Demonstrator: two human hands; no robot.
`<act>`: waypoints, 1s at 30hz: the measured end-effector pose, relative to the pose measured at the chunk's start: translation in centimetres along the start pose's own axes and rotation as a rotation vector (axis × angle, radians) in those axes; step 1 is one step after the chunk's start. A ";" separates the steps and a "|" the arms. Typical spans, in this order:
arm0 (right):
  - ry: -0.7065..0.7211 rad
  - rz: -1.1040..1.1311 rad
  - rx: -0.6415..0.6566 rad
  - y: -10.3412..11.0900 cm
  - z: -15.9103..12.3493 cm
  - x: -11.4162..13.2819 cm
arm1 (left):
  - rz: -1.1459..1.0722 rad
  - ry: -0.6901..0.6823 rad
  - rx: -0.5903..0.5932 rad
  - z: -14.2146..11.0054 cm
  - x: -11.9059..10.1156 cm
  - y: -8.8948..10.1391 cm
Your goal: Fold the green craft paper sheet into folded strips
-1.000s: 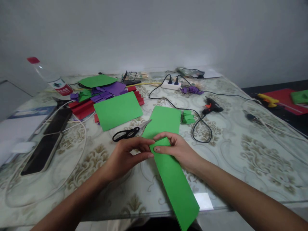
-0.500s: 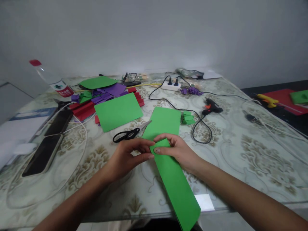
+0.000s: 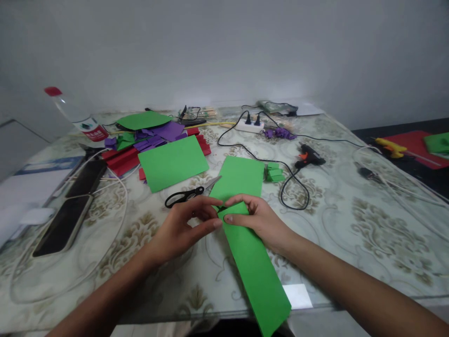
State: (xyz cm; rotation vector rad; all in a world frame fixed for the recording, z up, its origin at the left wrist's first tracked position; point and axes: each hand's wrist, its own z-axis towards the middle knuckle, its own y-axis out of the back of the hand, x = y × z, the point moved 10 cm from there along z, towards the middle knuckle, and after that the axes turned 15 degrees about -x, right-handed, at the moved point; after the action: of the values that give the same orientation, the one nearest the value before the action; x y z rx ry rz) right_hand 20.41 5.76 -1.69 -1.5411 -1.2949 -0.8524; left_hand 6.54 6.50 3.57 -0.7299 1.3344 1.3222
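Note:
A long green paper strip (image 3: 256, 267) runs from the table's near edge toward the middle of the table. Its far end is folded up between my two hands. My left hand (image 3: 182, 229) pinches that folded end from the left with thumb and fingers. My right hand (image 3: 256, 217) grips the same fold from the right, thumb on top. Just beyond my hands lies another green sheet (image 3: 239, 178). Black-handled scissors (image 3: 187, 194) rest on the table right behind my left hand.
A larger green sheet (image 3: 172, 162) lies over red and purple paper scraps (image 3: 122, 157) at the back left. A black glue gun (image 3: 308, 157) with its cable, small folded green pieces (image 3: 274, 172), a power strip (image 3: 249, 124), two phones (image 3: 63, 222) and a bottle (image 3: 75, 114) surround the work area.
My left fingers have shifted slightly along the fold, and a small dark gap now shows at the folded end. The strip and both arms have barely moved.

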 end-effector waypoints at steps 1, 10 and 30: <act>0.020 -0.023 -0.009 0.1 0.0 0.1 | 0.002 0.024 -0.003 0.1 0.1 0.2; 0.060 -0.146 -0.058 0.4 0.2 -0.2 | 0.036 0.135 0.141 -0.6 1.3 -2.2; 0.010 -0.113 0.015 0.6 0.8 -0.2 | 0.050 0.062 0.017 0.9 1.4 0.8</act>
State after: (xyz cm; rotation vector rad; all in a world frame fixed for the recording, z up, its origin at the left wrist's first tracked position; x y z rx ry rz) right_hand 20.90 6.47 -2.24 -1.4615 -1.3892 -0.9187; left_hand 5.72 7.88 2.62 -0.7351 1.4206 1.3354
